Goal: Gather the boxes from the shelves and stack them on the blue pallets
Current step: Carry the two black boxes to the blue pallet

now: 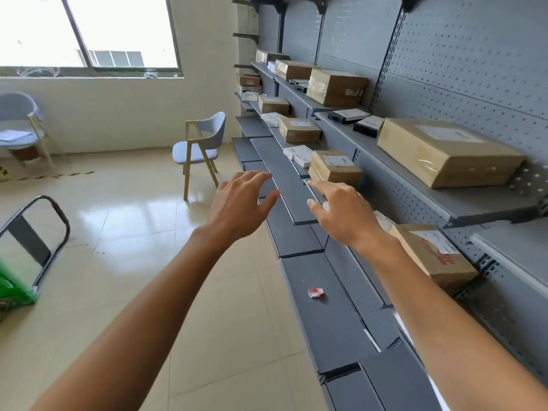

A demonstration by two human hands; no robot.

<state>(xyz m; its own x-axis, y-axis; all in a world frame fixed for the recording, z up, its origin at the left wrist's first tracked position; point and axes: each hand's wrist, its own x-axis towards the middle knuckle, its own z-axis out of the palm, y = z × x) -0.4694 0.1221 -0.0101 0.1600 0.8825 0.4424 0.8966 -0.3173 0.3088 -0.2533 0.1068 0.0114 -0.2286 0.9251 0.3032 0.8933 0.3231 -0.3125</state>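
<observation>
Grey metal shelves (462, 203) run along the right wall and carry several brown cardboard boxes. A large taped box (447, 152) lies on the upper shelf at right. A smaller labelled box (336, 170) sits on the middle shelf, just beyond my right hand (341, 215). Another labelled box (433, 256) lies under my right forearm. My left hand (240, 203) is stretched out in the air over the lower shelf edge. Both hands have spread fingers and hold nothing. No blue pallet is in view.
A grey chair (201, 146) stands on the tiled floor ahead, another chair (20, 123) at far left. A black trolley handle (38, 229) and something green sit at the lower left. A small red and white scrap (315, 292) lies on the bottom shelf.
</observation>
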